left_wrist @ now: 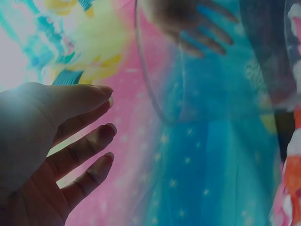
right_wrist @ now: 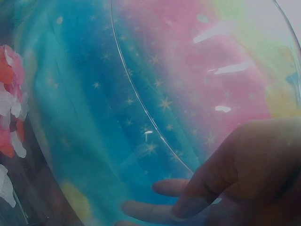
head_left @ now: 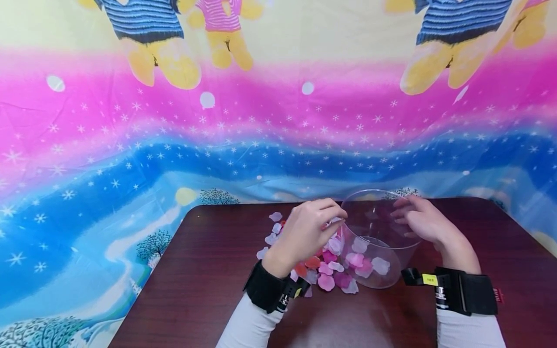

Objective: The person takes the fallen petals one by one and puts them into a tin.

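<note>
A clear plastic container [head_left: 372,241] with a wide round mouth stands on the table. Loose pink, red and white petals [head_left: 326,282] lie in a heap on its left side, and several petals show through its wall. In the head view my left hand [head_left: 304,229] has its fingertips right by the left rim. The left wrist view shows that hand [left_wrist: 61,136] holding nothing, fingers loosely bent and apart from the container. At the right rim my right hand [head_left: 424,220] overlaps the mouth. Through the plastic, its fingers [left_wrist: 214,35] look straight and spread.
The dark brown table [head_left: 196,285] reaches back to a colourful printed cloth [head_left: 270,159] hanging behind it. Black straps with small devices [head_left: 465,292] circle both wrists, below the hands.
</note>
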{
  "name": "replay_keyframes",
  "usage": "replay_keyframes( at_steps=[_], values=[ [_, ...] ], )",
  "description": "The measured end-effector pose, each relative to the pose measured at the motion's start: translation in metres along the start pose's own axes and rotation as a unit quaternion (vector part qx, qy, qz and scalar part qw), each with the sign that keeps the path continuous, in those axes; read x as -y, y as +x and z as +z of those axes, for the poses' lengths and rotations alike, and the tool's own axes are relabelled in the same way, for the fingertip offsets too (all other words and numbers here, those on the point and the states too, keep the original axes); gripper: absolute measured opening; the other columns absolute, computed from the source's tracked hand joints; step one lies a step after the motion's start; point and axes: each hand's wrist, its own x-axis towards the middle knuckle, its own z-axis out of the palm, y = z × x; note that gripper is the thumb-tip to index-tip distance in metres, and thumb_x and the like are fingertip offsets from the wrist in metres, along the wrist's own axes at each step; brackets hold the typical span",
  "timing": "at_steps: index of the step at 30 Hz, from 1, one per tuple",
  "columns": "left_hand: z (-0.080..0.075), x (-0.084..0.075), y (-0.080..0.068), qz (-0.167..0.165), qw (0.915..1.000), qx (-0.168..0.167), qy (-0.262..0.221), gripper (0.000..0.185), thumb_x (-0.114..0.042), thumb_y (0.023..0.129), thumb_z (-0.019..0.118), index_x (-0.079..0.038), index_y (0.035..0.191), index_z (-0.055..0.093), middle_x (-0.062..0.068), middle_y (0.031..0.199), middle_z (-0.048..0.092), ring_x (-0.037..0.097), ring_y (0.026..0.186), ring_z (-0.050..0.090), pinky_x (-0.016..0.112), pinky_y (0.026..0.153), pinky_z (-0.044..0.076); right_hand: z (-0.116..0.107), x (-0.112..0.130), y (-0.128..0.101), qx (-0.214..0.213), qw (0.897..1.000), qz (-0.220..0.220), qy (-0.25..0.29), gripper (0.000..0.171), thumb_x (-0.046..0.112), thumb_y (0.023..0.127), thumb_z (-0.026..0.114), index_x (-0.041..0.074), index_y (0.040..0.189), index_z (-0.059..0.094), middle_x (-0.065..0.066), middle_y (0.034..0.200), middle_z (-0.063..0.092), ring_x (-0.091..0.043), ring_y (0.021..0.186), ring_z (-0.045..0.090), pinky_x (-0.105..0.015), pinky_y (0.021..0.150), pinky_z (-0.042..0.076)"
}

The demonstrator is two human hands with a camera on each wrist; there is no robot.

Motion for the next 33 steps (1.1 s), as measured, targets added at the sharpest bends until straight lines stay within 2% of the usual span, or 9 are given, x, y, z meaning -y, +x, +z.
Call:
replay_keyframes(
  at_steps=[4,10,14,17,22,25,27,30,33],
  values=[
    [-0.011,0.015,-0.005,-0.038,0.9990,-0.014,-0.020,0.014,-0.014,0.093,0.078,-0.012,0.107,0.078,-0.003,0.102,0.073,0.010,0.088,0.070,0.020,0.077,0.054,0.000,0.001,0.000,-0.002,1.000,0.000,0.001,0.050,-0.002,0.096,0.029,-0.015,0.144,0.032,-0.041,0.140,0.048,-0.055,0.130,0.049,-0.050,0.084,0.058],
    [-0.030,0.041,-0.018,-0.107,0.9937,-0.012,-0.032,0.015,-0.010,0.094,0.075,-0.012,0.109,0.076,-0.002,0.106,0.072,0.008,0.083,0.065,0.023,0.076,0.054,0.001,0.002,-0.001,-0.003,1.000,0.000,0.003,0.051,-0.002,0.095,0.030,-0.014,0.144,0.032,-0.040,0.140,0.048,-0.055,0.130,0.049,-0.049,0.084,0.058],
    [-0.034,0.058,-0.028,-0.158,0.9870,0.007,-0.026,0.015,-0.010,0.094,0.075,-0.014,0.109,0.076,-0.001,0.106,0.072,0.008,0.080,0.061,0.025,0.075,0.052,0.001,0.002,-0.002,-0.003,1.000,0.000,0.003,0.051,-0.002,0.095,0.030,-0.014,0.144,0.032,-0.040,0.140,0.048,-0.055,0.130,0.049,-0.049,0.084,0.058],
    [-0.033,0.069,-0.034,-0.192,0.9799,0.042,-0.030,0.014,-0.008,0.094,0.075,-0.013,0.107,0.076,0.000,0.104,0.072,0.010,0.079,0.062,0.027,0.074,0.053,0.002,0.002,-0.002,-0.005,1.000,-0.002,0.004,0.050,-0.002,0.095,0.030,-0.013,0.144,0.032,-0.040,0.140,0.048,-0.055,0.130,0.049,-0.048,0.083,0.058],
    [-0.024,0.084,-0.044,-0.246,0.9591,0.132,-0.048,0.013,-0.006,0.093,0.074,-0.009,0.105,0.077,0.002,0.100,0.073,0.016,0.086,0.065,0.033,0.079,0.054,0.002,0.001,-0.002,-0.007,1.000,-0.003,0.004,0.050,-0.002,0.094,0.031,-0.014,0.143,0.033,-0.040,0.140,0.049,-0.055,0.130,0.049,-0.047,0.082,0.058],
    [-0.018,0.090,-0.050,-0.276,0.9412,0.186,-0.055,0.011,-0.007,0.093,0.074,-0.008,0.104,0.077,0.002,0.097,0.072,0.018,0.088,0.064,0.034,0.078,0.054,0.002,0.001,-0.002,-0.006,1.000,-0.002,0.006,0.050,-0.002,0.094,0.031,-0.014,0.143,0.033,-0.041,0.140,0.048,-0.055,0.130,0.049,-0.048,0.083,0.058],
    [-0.014,0.093,-0.054,-0.301,0.9257,0.220,-0.063,0.011,-0.008,0.092,0.075,-0.007,0.102,0.077,0.003,0.097,0.072,0.018,0.086,0.064,0.034,0.076,0.054,0.002,0.001,-0.002,-0.005,1.000,-0.002,0.008,0.050,-0.002,0.094,0.030,-0.013,0.143,0.033,-0.040,0.140,0.048,-0.055,0.131,0.048,-0.048,0.083,0.058],
    [-0.008,0.096,-0.060,-0.326,0.9076,0.255,-0.071,0.008,-0.007,0.091,0.077,-0.006,0.099,0.077,0.010,0.113,0.071,0.019,0.087,0.063,0.035,0.075,0.053,0.002,0.001,-0.001,-0.005,1.000,-0.001,0.008,0.050,-0.002,0.094,0.030,-0.013,0.143,0.033,-0.040,0.140,0.048,-0.055,0.130,0.049,-0.048,0.083,0.058],
    [0.000,0.100,-0.064,-0.330,0.9004,0.274,-0.073,0.008,-0.006,0.090,0.078,-0.004,0.097,0.077,0.016,0.123,0.068,0.019,0.088,0.063,0.035,0.076,0.054,0.002,0.001,-0.001,-0.006,1.000,-0.001,0.009,0.050,-0.002,0.094,0.031,-0.013,0.142,0.033,-0.040,0.140,0.049,-0.055,0.130,0.049,-0.048,0.082,0.058]
  ],
)
